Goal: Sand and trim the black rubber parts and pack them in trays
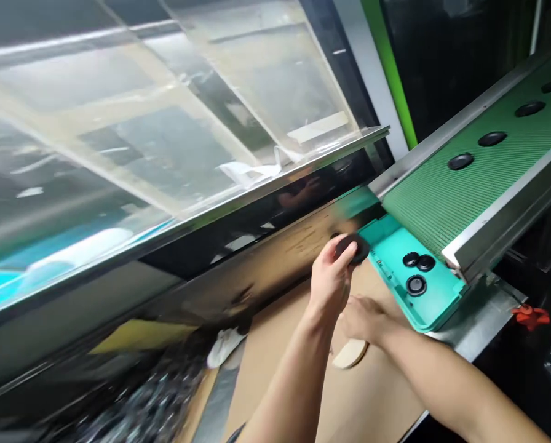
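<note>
1. The black disc [360, 251] is up in the left hand [331, 274], at its 2 o'clock, pinched between thumb and fingers, the hand closed only as far as the disc's thickness
2. It looks light and fairly stiff, perhaps moulded plastic or rubber; I would not expect it to break easily, though a smooth face could slip
3. The rim seems the best hold, thumb on one face and fingertips on the other, as here
4. The teal tray [446, 303] lies near the disc at 3 to 4 o'clock, with three loose pieces [416, 285] in it; one shows a raised ring, which might offer extra grip
5. The right hand [365, 317], at the left's 4 to 5 o'clock, is partly covered by the left wrist and blurred, so I cannot tell how open it is or whether it holds anything
6. The pale half-round piece [350, 355] at its 7 o'clock is partly visible; whether they touch is unclear
7. Fingers hide the held disc's near edge, and its underside cannot be seen
</note>
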A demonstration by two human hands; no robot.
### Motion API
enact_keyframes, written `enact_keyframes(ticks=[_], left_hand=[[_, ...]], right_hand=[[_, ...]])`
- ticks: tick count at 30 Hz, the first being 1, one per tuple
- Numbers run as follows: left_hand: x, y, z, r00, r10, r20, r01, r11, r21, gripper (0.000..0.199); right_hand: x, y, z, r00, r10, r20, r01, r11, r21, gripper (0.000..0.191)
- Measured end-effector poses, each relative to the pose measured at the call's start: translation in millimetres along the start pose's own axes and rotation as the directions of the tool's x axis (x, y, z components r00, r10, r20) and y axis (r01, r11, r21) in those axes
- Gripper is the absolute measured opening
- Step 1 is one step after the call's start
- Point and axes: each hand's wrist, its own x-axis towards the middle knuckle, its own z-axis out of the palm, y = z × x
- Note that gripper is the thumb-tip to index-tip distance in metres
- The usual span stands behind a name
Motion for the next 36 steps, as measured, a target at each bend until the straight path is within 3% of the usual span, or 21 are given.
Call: enact_keyframes(ticks=[2,4,6,8,12,15,19,21,26,30,34,36], left_hand=[[-28.6,-26.4,-69.9,0.972,-0.204,-0.114,0.183,0.968,-0.170,0.037],[-55.4,-55.0,-128.4,0.930,-0.342,-0.133,0.265,0.877,-0.402,0.030],[-75.9,-80.7,-166.5,0.898,-0.418,-0.138,0.268,0.769,-0.581,0.021],[-87.5,-100.4,-183.3,0.868,-0.474,-0.146,0.273,0.702,-0.657,0.014],[-90.1,-118.6,-178.5,0.863,-0.494,-0.108,0.313,0.690,-0.653,0.010],[-88.1,-119.8,-166.4,0.877,-0.480,-0.025,0.324,0.628,-0.707,0.010],[-87.4,-115.1,-159.2,0.897,-0.406,0.176,0.373,0.479,-0.795,0.037],[-86.2,-113.1,-161.5,0.900,-0.403,0.167,0.354,0.450,-0.820,0.041],[-83.6,-115.3,-171.9,0.878,-0.470,0.096,0.334,0.456,-0.825,0.037],[-84.1,-121.2,-169.2,0.886,-0.449,0.119,0.348,0.472,-0.810,0.031],[-84.1,-124.4,-161.1,0.896,-0.438,0.075,0.320,0.518,-0.793,0.028],[-83.7,-125.3,-157.8,0.895,-0.439,0.083,0.334,0.535,-0.776,0.028]], right_hand=[[-0.9,0.9,1.5,1.000,0.008,0.006,-0.007,0.999,-0.053,0.027],[-0.4,3.3,3.9,1.000,0.008,0.000,-0.008,0.995,-0.095,0.025],[1.2,6.2,5.7,1.000,0.002,-0.004,-0.002,0.991,-0.133,0.027],[2.9,7.4,6.1,0.999,-0.012,-0.043,0.006,0.988,-0.155,0.029],[3.0,-1.0,9.0,0.955,-0.112,-0.276,0.094,0.993,-0.077,0.026],[0.3,-12.5,18.2,0.911,-0.227,-0.344,0.229,0.973,-0.036,0.025],[-0.6,-24.7,31.5,0.893,-0.289,-0.344,0.251,0.956,-0.151,0.025],[-1.1,-28.8,34.3,0.897,-0.313,-0.311,0.264,0.946,-0.190,0.025],[-5.2,-27.6,28.7,0.912,-0.411,0.001,0.400,0.887,-0.230,0.026],[-0.9,-22.4,25.5,0.936,-0.334,-0.114,0.277,0.897,-0.345,0.028],[5.9,-28.0,30.3,0.908,-0.409,-0.090,0.375,0.890,-0.259,0.026],[8.2,-31.4,31.9,0.912,-0.381,-0.151,0.334,0.905,-0.264,0.025]])
